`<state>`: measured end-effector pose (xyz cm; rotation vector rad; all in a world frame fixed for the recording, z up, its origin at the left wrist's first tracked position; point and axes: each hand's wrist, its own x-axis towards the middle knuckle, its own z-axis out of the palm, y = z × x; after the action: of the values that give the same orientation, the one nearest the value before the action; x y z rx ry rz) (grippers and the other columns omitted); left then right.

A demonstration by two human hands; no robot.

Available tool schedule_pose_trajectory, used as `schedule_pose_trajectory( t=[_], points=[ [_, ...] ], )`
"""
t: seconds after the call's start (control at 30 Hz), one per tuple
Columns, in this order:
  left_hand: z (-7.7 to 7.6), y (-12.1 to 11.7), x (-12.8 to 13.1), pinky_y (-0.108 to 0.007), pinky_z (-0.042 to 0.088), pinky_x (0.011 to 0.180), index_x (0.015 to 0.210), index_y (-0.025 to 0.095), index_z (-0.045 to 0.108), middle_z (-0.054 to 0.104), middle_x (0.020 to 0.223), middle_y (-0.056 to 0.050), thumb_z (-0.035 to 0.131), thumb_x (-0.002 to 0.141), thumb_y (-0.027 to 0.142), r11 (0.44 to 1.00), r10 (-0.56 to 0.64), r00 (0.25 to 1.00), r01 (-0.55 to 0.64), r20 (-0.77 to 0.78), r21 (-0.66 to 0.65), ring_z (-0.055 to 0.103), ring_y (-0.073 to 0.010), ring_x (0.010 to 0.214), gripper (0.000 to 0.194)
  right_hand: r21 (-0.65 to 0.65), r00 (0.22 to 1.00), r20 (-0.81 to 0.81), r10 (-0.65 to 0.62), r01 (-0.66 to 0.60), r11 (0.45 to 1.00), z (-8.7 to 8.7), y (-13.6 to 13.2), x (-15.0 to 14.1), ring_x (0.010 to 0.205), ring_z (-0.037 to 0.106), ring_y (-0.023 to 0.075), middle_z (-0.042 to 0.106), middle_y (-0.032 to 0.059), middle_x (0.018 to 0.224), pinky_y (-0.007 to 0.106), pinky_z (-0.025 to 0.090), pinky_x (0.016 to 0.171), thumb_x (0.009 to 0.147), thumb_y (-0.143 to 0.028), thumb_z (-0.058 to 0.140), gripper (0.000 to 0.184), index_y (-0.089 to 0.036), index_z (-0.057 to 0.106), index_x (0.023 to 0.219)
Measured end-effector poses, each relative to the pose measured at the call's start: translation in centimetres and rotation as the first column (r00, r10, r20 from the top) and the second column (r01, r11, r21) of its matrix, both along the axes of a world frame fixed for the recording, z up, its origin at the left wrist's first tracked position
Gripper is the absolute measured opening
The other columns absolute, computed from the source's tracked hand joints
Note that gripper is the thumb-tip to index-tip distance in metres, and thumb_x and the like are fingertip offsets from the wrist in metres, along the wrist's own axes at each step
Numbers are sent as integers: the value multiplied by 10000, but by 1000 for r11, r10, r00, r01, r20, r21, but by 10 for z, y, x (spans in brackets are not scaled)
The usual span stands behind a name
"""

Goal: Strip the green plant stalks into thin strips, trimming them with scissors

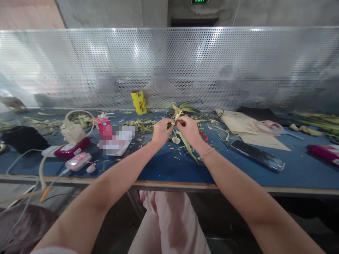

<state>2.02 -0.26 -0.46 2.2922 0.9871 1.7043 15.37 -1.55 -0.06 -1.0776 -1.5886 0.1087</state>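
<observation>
Both my hands meet above the middle of the blue table, with fingertips pinched close together. My left hand (161, 132) and my right hand (189, 129) hold a pale green plant piece (178, 116) between them, a thin leafy strip that points upward. Its lower part is hidden by my fingers. A long green leaf (188, 147) trails down beside my right wrist onto the table. Under my hands lies a small whitish scrap (176, 140). A red ring-shaped thing (203, 136) shows partly behind my right wrist.
Plant scraps (141, 126) litter the blue table (174, 173). Left are a yellow cylinder (138, 102), a red drink carton (105, 127), a pink case (78, 161) and cables. Right are a phone (257, 155) and brown paper (238, 123). A perforated metal screen (182, 53) stands behind.
</observation>
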Motion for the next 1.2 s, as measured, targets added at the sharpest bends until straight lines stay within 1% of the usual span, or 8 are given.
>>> schedule_pose_trajectory(
  t=[0.13,0.23,0.37,0.53,0.73,0.87,1.03,1.2],
  points=[
    [-1,-1,0,-287,469,809,782,191,650,701,877,-40,586,723,136,998,23,1000,-22,-10,51,633,-151,853,103,-35,1000,-22,10,-11,999,2,-3,-1,624,563,164,608,27,649,314,451,656,699,-209,493,103,-178,591,708],
    [0,-1,0,-285,472,795,779,186,650,701,873,-43,585,725,144,999,32,999,-32,10,37,632,-151,845,95,-112,990,-94,108,-119,987,4,-2,1,618,578,160,623,22,666,315,464,649,713,-221,507,89,-183,584,737],
    [3,0,-1,-266,475,725,757,176,653,696,837,-45,582,728,187,998,10,999,-8,42,-57,622,-139,768,78,-194,952,-189,241,-277,941,2,5,8,619,594,162,620,17,653,333,482,663,728,-271,555,85,-188,570,738],
    [3,6,-2,-252,461,629,735,155,642,672,737,-35,598,700,233,976,-89,990,108,108,-190,583,-119,641,96,-254,871,-374,318,-426,868,-3,14,12,618,570,127,593,-4,656,315,489,681,678,-357,656,198,-184,565,708],
    [2,12,-2,-228,427,551,689,140,620,618,604,-3,642,648,261,903,-200,946,279,254,-327,532,-96,560,130,-288,745,-556,368,-588,756,0,8,13,577,524,81,546,-23,609,272,482,647,558,-429,750,339,-166,560,659],
    [0,15,-1,-244,444,598,711,139,630,638,649,-14,663,639,299,853,-247,909,368,335,-371,551,-100,594,178,-272,745,-566,353,-573,773,0,7,14,560,520,79,535,-31,603,279,482,619,529,-449,757,370,-166,566,672],
    [-4,18,1,-250,451,615,721,132,644,644,656,-24,678,635,319,829,-232,885,398,404,-394,560,-99,599,208,-248,744,-574,342,-555,794,-1,7,13,572,527,94,542,-21,615,298,487,639,526,-490,740,395,-180,538,665],
    [-4,18,3,-259,473,648,718,127,636,657,679,-31,702,608,309,772,-222,812,484,539,-412,588,-107,634,222,-203,770,-556,313,-491,847,-1,7,14,595,533,99,548,-22,636,293,479,651,620,-473,683,338,-191,507,676]
  ],
)
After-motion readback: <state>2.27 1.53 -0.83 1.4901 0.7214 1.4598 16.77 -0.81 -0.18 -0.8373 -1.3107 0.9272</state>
